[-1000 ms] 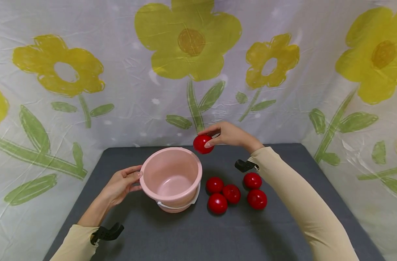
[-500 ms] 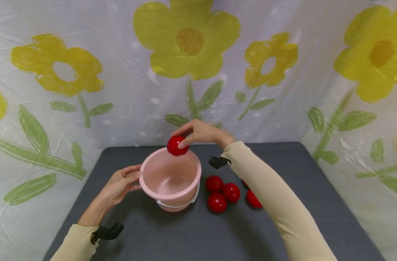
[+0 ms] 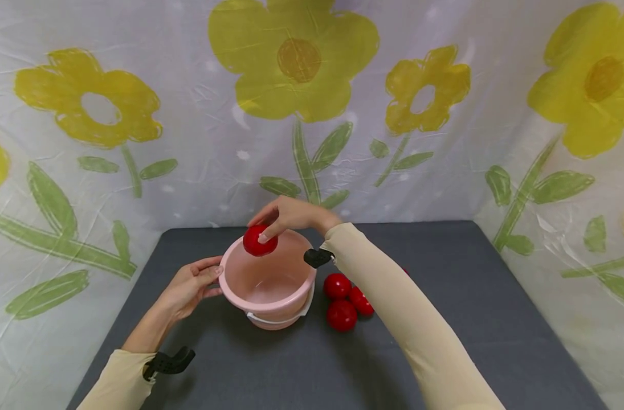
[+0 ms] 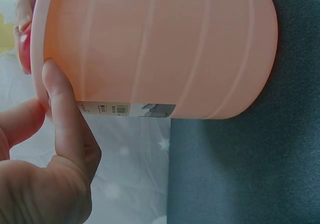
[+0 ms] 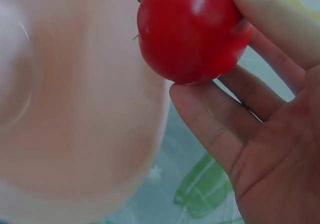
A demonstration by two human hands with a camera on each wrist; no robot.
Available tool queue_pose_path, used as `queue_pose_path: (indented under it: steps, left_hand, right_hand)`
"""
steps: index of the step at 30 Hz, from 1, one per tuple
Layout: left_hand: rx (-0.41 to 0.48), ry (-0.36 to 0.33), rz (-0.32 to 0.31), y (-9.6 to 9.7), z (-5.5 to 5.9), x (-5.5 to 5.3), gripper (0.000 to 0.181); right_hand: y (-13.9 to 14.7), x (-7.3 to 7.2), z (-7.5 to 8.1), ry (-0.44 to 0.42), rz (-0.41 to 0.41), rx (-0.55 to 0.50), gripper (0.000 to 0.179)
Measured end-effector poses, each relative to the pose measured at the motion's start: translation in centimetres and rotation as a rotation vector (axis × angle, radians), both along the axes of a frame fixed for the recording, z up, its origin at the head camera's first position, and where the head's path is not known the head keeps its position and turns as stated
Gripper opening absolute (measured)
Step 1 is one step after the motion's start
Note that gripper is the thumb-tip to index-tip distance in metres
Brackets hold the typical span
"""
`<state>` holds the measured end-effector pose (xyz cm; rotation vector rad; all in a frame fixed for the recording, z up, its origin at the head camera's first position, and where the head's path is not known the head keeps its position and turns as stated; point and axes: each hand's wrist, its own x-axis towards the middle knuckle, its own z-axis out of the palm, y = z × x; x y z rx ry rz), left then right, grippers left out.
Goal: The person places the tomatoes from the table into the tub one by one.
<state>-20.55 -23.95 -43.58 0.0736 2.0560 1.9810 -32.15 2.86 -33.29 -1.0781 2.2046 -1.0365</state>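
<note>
A pink bucket stands on the dark table, its opening facing up and no object visible inside. At its left side my left hand pinches the rim, thumb above and fingers under the lip, as the left wrist view shows with the bucket wall. My right hand grips a red tomato over the far left part of the opening. In the right wrist view the tomato sits between thumb and fingertips, with green stem tips showing at its left.
Three tomatoes lie clustered to the right of the bucket, and the right sleeve partly covers one. A sliver of another red thing shows past the sleeve. A white handle hangs at the bucket's front. A flowered curtain hangs behind.
My right hand has carried the tomato leftward from right of the bucket to over its opening, and slightly lower. The left hand has stayed at the rim.
</note>
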Motion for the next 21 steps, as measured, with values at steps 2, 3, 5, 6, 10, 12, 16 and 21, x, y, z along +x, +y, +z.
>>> queue_pose_path:
  steps: [2,3,5,6,10,12,16,21]
  left_hand:
    - [-0.008,0.001,0.001,0.0,0.1,0.0,0.063]
    - [-0.016,0.003,0.000,0.0,0.1,0.1,0.063]
    - [-0.018,0.000,0.002,0.0,0.1,0.1,0.063]
    - [-0.023,0.001,0.001,0.0,0.2,0.1,0.063]
    - [-0.027,0.001,0.003,0.0,0.1,0.1,0.062]
    - [-0.023,-0.001,0.004,0.0,0.1,0.1,0.062]
    - [-0.008,-0.010,0.010,0.0,0.0,0.1,0.062]
    - [-0.006,-0.016,0.010,0.0,0.1,0.1,0.063]
  right_hand:
    - [-0.5,0.1,-0.2,-0.009,0.015,0.008,0.045]
    - [-0.7,0.1,-0.3,-0.018,0.024,0.011,0.046]
    - [-1.0,0.3,-0.6,-0.030,0.038,0.016,0.046]
    - [-1.2,0.3,-0.8,-0.035,0.040,0.019,0.045]
    - [-1.8,0.7,-1.5,-0.062,0.038,0.038,0.044]
    - [-2.0,0.9,-1.9,-0.072,0.035,0.051,0.044]
    - [-2.1,1.2,-2.5,-0.088,0.041,0.075,0.045]
    - [-2.2,1.4,-3.1,-0.101,0.033,0.086,0.045]
